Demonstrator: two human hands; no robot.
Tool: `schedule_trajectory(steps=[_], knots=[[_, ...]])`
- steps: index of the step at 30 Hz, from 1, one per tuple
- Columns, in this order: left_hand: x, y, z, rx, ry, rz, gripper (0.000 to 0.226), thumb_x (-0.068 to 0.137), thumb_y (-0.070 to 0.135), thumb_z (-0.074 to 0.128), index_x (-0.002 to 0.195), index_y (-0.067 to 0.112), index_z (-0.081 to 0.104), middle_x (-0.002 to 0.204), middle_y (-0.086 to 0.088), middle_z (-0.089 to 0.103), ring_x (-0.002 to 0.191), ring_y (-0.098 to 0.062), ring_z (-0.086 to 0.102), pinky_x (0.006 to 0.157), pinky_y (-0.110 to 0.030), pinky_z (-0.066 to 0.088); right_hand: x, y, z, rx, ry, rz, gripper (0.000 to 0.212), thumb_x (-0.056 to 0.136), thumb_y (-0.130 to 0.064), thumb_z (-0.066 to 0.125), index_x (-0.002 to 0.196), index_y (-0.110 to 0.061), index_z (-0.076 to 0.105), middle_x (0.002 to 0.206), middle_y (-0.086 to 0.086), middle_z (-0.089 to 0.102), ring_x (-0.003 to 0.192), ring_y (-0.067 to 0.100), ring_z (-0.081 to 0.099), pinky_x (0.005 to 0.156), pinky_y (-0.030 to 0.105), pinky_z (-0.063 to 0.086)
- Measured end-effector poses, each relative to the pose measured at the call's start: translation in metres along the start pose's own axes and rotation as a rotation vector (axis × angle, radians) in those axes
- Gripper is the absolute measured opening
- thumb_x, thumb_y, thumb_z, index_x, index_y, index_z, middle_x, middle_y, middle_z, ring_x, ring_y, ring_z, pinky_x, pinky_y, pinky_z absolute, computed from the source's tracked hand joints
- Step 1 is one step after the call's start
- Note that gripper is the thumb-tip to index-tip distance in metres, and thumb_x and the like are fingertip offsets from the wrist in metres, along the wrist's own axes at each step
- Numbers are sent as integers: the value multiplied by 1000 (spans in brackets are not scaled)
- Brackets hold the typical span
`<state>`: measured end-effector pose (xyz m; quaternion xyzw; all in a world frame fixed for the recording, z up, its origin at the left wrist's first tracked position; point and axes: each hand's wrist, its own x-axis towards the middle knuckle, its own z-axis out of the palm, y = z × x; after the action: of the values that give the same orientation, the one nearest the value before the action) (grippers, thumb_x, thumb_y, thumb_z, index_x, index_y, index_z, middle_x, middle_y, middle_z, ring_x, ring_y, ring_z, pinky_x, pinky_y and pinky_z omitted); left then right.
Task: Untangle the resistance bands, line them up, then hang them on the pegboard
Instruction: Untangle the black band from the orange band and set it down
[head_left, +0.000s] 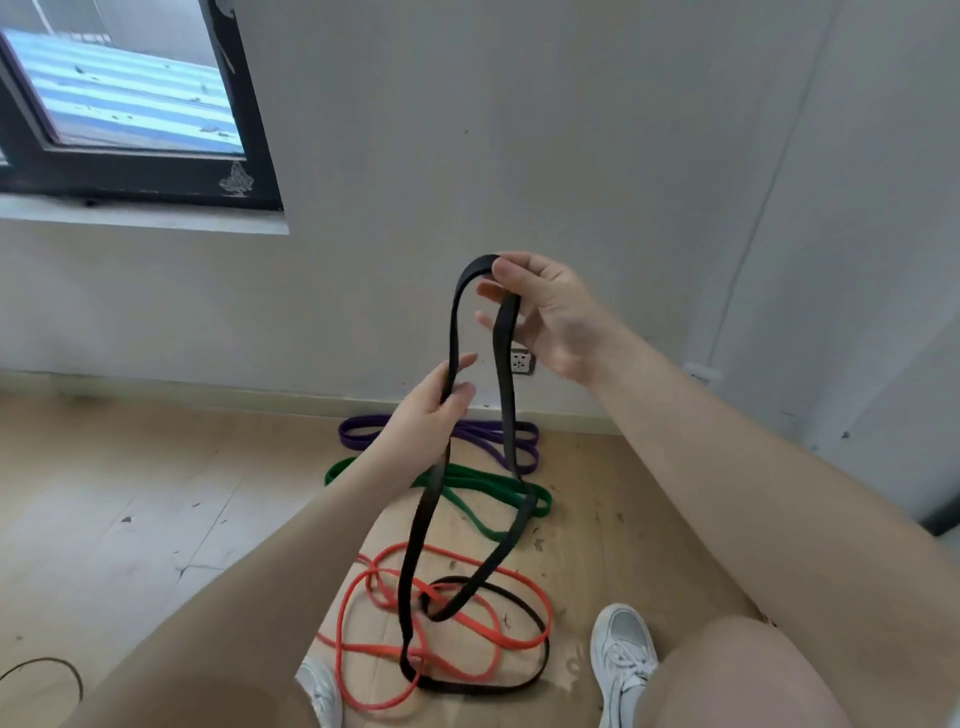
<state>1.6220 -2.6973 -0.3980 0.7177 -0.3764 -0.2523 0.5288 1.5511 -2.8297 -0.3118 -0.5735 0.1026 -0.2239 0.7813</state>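
Black band (451, 332): top loop pinched in the right hand (545, 312), grip clamped on it and raised so the length hangs free; left hand (434, 410), lower, closed around one strand, likely to trace it toward the knot. Lower coils lie on the floor, crossing the orange band (467, 623). Green band (483, 486) and purple band (467, 431): already separate, laid side by side near the floor's wall edge. Pegboard: not in view.

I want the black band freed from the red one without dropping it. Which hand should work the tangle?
Probably the left hand: it grips the black band lower, nearer the red band. The right hand holds the top loop.
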Motion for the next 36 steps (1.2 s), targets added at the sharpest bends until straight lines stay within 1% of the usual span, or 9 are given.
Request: schedule_trajectory(steps=[4,14,16,18,20,24,29,33,36], knots=[[-5,3,16,2,-74,30,38,100,24,38,137,26,37,127,7,52,117,-7,47,101,-28,37,9,-6,6,233,46,-41,7,95,-15,48,90,-12,52,87,4,70,87,19,67,86,42,51],[-11,-8,32,6,43,101,50,93,16,53,139,24,35,100,9,60,100,-10,63,93,-33,51,7,1,-5,469,204,-69,11,88,-20,59,90,-9,55,85,5,66,80,18,67,79,43,54],[-10,0,29,-23,117,114,41,94,16,50,134,24,42,95,5,62,94,-11,65,89,-32,53,5,4,-6,261,303,-82,48,75,-33,69,110,-4,54,108,10,63,103,20,61,95,41,45],[-6,15,22,-166,194,96,31,94,16,51,123,27,50,96,0,63,89,-10,66,81,-28,56,-6,22,-11,-36,369,-68,96,66,-53,65,142,-6,29,140,8,44,130,21,41,109,40,28],[1,33,14,-349,235,56,21,94,15,53,105,33,55,91,0,64,84,-11,68,77,-28,57,-26,57,-20,-138,346,20,110,63,-63,57,150,-22,2,155,2,22,140,20,26,113,41,19],[19,59,9,-577,300,-38,13,94,13,54,88,23,59,83,-2,65,78,-16,67,83,-40,57,-61,128,-25,-394,88,211,82,83,-37,65,148,-28,15,140,-4,45,129,13,41,100,32,33],[33,66,2,-775,448,-114,5,94,9,53,96,10,58,81,-4,58,82,-19,65,82,-35,56,-63,166,-12,-648,153,102,55,82,-23,70,125,-31,37,108,-11,56,97,-1,52,88,19,40],[36,61,-11,-848,512,-123,14,94,9,54,107,6,56,76,-2,53,83,-20,64,82,-34,55,-54,166,-14,-750,160,102,9,93,-17,49,101,-21,49,88,3,56,84,18,55,83,35,49],[38,57,-30,-895,583,-144,5,93,9,55,94,4,56,80,-4,55,80,-19,63,80,-35,56,-52,138,-18,-559,186,144,19,100,-19,37,115,-24,47,80,0,54,80,18,59,84,40,51]])
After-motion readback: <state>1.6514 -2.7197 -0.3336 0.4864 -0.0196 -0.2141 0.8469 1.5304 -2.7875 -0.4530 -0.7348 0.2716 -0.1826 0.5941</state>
